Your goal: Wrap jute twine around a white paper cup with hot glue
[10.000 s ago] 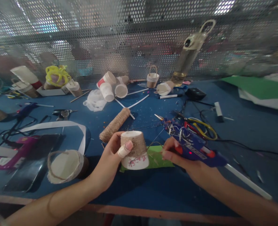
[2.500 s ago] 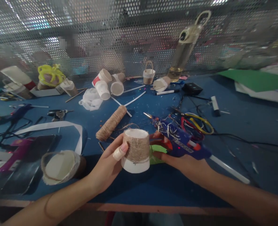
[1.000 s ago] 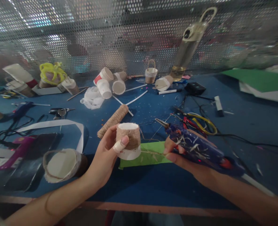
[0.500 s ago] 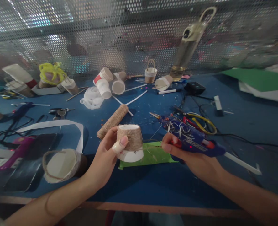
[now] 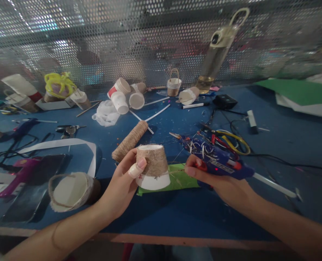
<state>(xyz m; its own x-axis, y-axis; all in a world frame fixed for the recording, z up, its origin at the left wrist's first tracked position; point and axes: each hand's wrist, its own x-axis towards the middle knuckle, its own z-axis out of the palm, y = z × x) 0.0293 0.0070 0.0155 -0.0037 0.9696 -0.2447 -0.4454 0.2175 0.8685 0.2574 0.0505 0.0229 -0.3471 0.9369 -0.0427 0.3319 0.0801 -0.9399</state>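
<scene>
While fingers [image 5: 141, 163] (left) clasp the cup [image 5: 155, 164] — right fingers [image 5: 192, 171] pinch twine [image 5: 176, 170].

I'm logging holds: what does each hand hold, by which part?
Left hand: twine-wrapped cup, by its side. Right hand: glue gun, by its handle; twine strand, pinched.

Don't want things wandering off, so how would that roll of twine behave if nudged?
The twine roll would probably roll if pushed from its long side, being roughly cylindrical and lying down. It likely feels fairly firm, since it looks closely wound.
</scene>
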